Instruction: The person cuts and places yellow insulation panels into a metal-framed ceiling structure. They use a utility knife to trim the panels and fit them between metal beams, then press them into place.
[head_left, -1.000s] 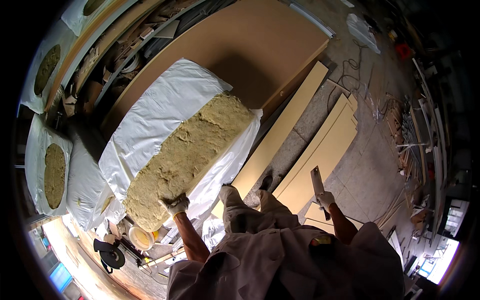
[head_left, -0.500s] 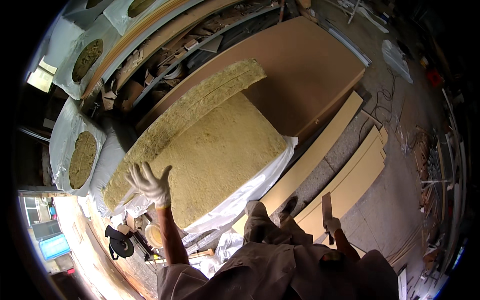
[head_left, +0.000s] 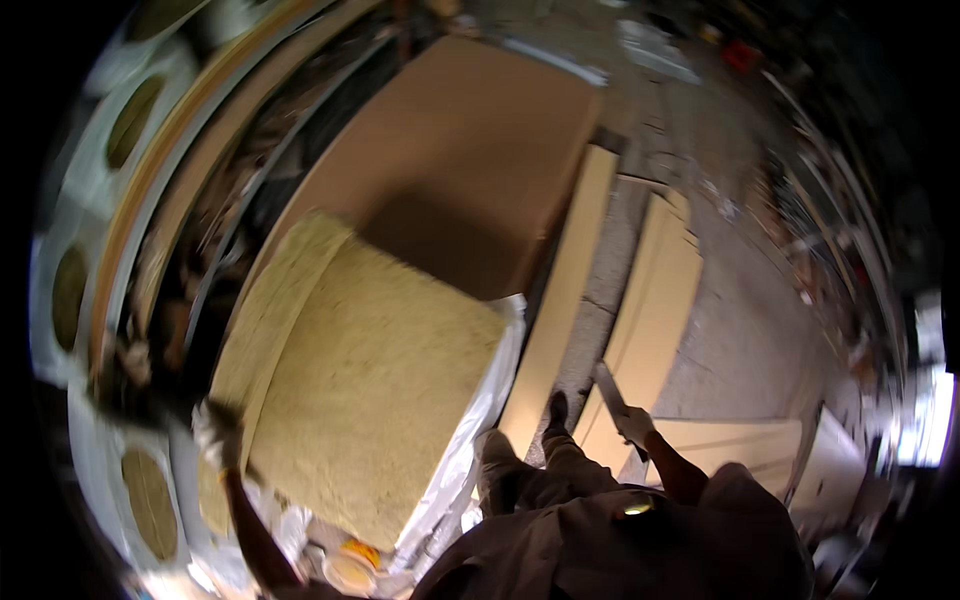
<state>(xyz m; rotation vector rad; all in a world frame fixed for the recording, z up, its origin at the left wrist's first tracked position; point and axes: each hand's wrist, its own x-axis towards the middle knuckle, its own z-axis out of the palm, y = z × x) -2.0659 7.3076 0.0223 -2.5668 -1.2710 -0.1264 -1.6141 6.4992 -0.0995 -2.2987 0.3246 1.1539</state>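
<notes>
A thick yellowish mineral wool slab lies on white plastic sheeting in front of me. Along its left side runs a long strip of the same mineral wool, close against the slab. My left hand, in a white knitted glove, is at the strip's outer left edge; motion blur hides how its fingers are set. In my right hand, also gloved, is a tool with a long flat metal blade. It is held out to my right, away from the wool, above the tan boards.
A large brown board lies beyond the slab. Long tan boards are on the concrete floor to the right, near my feet. Plastic-wrapped wool packs and a rack of offcuts line the left. A round tub stands near the slab's lower edge.
The view has turned. The strip's far end, which stuck out past the slab over the brown board, is now about level with the slab. My left hand has moved from spread above the strip to its outer edge.
</notes>
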